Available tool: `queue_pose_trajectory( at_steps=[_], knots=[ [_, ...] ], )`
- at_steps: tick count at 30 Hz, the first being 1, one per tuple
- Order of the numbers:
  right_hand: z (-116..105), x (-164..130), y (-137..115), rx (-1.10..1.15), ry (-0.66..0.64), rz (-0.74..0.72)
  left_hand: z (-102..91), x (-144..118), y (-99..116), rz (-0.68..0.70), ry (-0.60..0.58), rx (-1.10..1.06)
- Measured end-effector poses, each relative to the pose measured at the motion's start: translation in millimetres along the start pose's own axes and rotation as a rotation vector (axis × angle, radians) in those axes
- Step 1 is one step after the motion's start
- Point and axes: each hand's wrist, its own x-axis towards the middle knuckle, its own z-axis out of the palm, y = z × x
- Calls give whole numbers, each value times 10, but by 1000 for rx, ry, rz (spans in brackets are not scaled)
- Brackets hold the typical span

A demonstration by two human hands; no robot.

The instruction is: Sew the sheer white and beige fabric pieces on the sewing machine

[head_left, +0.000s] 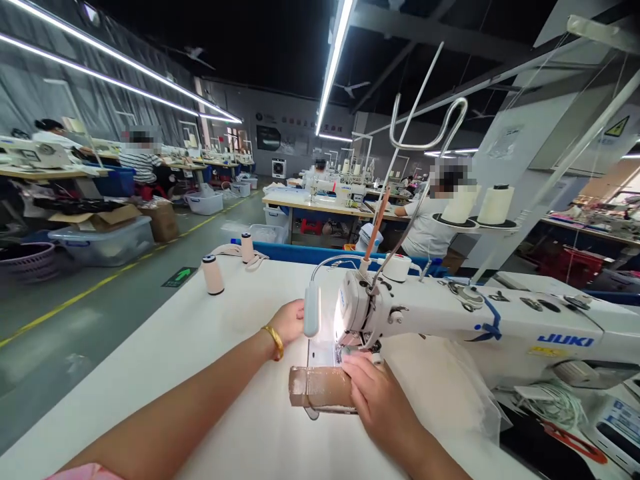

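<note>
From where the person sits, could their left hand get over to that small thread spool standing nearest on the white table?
Probably yes. The left hand rests beside the sewing machine's lamp, and the table between it and the thread spool looks bare, so nothing seems to block the way.

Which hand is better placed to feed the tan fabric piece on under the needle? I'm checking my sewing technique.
Probably the right hand: it lies flat on the tan fabric piece just before the needle area. The left hand sits behind the lamp, off the fabric.
</note>
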Motion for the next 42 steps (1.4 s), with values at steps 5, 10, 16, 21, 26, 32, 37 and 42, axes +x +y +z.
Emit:
queue_pose_trajectory(
  at_steps=[5,10,16,21,26,32,37,42],
  knots=[
    [-95,54,-258,183,-35,-123,-351,-469,209,-79,-64,-12],
    [-240,284,-670,312,23,-131,-484,-934,408,-130,-195,22],
    [-340,733,-864,678,-390,118,-484,-1489,681,-170,-437,115],
    [-140,938,-792,1177,-720,378,-691,-1629,774,-149,-389,130],
    [-10,940,-848,1285,-756,578,-833,-1611,672,-169,-313,49],
    [-7,896,-897,1220,-719,625,-858,-1657,581,-223,-267,21],
    [65,952,-834,1384,-783,575,-1020,-1641,535,-184,-210,-155],
    [326,1241,-780,1586,-305,594,-1234,-1277,407,-127,36,-174]
  ],
)
